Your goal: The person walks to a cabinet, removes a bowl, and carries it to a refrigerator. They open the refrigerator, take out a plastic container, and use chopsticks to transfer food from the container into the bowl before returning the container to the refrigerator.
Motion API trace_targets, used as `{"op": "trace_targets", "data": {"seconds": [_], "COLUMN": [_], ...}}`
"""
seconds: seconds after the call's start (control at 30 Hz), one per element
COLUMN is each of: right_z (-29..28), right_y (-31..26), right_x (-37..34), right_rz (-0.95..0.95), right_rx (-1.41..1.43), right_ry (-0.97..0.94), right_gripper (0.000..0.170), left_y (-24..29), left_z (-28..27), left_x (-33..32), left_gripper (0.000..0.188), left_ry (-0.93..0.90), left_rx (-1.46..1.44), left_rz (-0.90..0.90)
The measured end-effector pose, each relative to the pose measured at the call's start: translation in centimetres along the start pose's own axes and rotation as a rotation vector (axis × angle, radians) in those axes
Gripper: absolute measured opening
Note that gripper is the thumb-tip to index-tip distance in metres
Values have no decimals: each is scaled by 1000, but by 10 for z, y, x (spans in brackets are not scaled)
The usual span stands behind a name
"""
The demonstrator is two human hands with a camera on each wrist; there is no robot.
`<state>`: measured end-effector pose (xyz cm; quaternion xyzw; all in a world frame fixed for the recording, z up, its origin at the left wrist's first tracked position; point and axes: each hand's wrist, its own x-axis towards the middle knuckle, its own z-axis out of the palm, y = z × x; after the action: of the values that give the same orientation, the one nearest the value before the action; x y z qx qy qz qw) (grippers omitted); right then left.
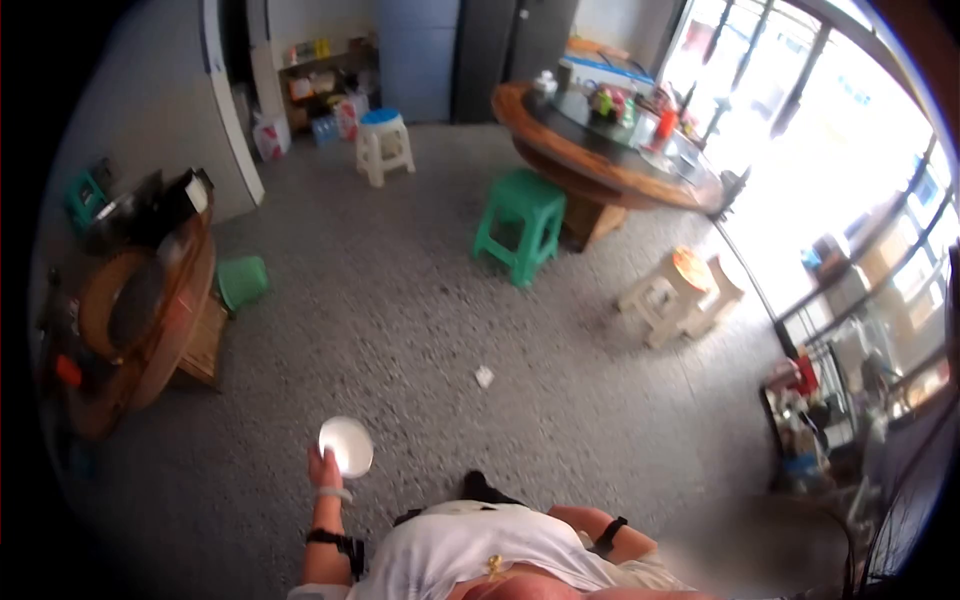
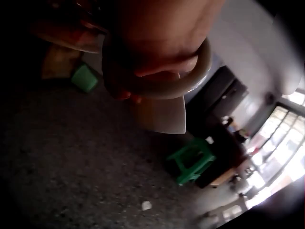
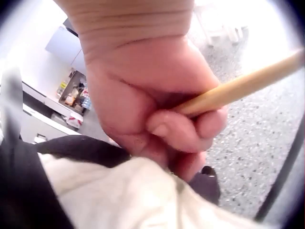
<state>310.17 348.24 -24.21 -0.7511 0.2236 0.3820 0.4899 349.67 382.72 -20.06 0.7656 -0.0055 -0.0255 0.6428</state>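
Right hand (image 3: 152, 102), fingers (image 3: 178, 130) curled round wooden stick (image 3: 252, 82), left hand (image 1: 322, 468) outstretched, fingers gripping white bowl (image 1: 350, 444)

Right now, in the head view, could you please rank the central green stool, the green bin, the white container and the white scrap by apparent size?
1. Central green stool
2. Green bin and white container: too alike to rank
3. White scrap

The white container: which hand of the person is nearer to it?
The left. The left hand holds the white container; the right hand is apart from it, on the body's other side, gripping a yellowish stick.
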Motion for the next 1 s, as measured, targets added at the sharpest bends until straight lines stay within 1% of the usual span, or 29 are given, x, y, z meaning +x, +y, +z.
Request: {"op": "trace_targets", "data": {"seconds": [0.03, 0.07, 0.1, 0.13, 0.17, 0.2, 0.23, 0.27, 0.3, 0.37, 0.4, 0.43, 0.47, 0.5, 0.53, 0.57, 0.6, 0.67, 0.7, 0.73, 0.77, 0.8, 0.83, 0.87, 0.9, 0.93, 0.97, 1.0], "right_z": [-42, -80, -122, -160, -193, -224, -252, -279, -300, -338, -355, -372, -387, -406, -427, -450, -472, -510, -534, -559, -572, -593, -620, -634, -658, -690, -713, -742], "right_y": [-63, -112, -156, -191, -215, -240, -284, -328, -357, -406, -429, -433, -419, -402, -389, -391, -367, -320, -288, -272, -244, -276, -327, -338, -355, -378, -401, -429], "right_x": [-5, 1, 8, 23, 57, 92, 111, 129, 154, 197, 214, 250, 298, 340, 370, 369, 391, 420, 439, 454, 476, 471, 450, 460, 477, 501, 531, 563], "right_rz": [62, 37, -55, -141, -241, -345, -365, -385, -400, -493, -367, -354, -335, -259, -206, -92, -132, -70, -235, -354, 72, 254, 435, 438, 430, 410, 377, 225], "right_rx": [41, 18, 123, 222, 164, 112, -144, -396, -414, -475, -561, -628, -700, -720, -866, -818, -868, -695, -1141, -1246, -418, -331, -250, -239, -264, -303, -325, -479], "right_ry": [9, -12, 26, 65, 166, 270, 426, 586, 580, 637, 525, 448, 374, 266, 163, 97, 82, 242, 130, 26, 200, 215, 223, 221, 236, 244, 210, 159], "right_gripper": [22, 22, 22, 22, 19, 18, 17, 16, 16, 14, 18, 20, 23, 28, 27, 27, 26, 24, 20, 19, 22, 24, 25, 25, 29, 34, 34, 41], "left_y": [-6, -74, -100, -71, -123, -144, -131, -124, -121, -120, -119, -117, -116, -115, -112, -110, -106, -98, -56, -31, -16, -6, 10, 47, 49, 47, 62, 77], "left_z": [-25, -55, -82, -95, -120, -133, -138, -134, -126, -107, -94, -78, -59, -39, -20, 0, 22, 76, 100, 139, 165, 191, 221, 246, 270, 290, 289, 288], "left_x": [12, 24, 22, 13, 0, -7, -23, -22, -12, 23, 50, 88, 127, 172, 222, 284, 349, 479, 530, 574, 619, 661, 697, 721, 750, 782, 802, 819], "left_gripper": [43, 43, 45, 48, 46, 45, 45, 46, 46, 47, 48, 48, 49, 49, 50, 50, 51, 52, 54, 52, 52, 52, 52, 50, 50, 50, 49, 49], "left_ry": [52, 280, 349, 334, 482, 632, 735, 824, 893, 962, 976, 982, 971, 952, 919, 868, 806, 663, 369, 423, 393, 311, 235, 202, 210, 178, 169, 211], "left_rx": [330, 628, 885, 765, 769, 759, 575, 428, 328, 198, 139, 74, -1, -66, -141, -219, -305, -484, -257, -371, -352, -426, -506, -491, -497, -555, -596, -515], "left_rz": [-128, 29, -189, -436, -475, -509, -798, -939, -1018, -1096, -1108, -1107, -1100, -1082, -1071, -1031, -996, -917, -949, -886, -879, -838, -802, -849, -840, -847, -855, -846]}}
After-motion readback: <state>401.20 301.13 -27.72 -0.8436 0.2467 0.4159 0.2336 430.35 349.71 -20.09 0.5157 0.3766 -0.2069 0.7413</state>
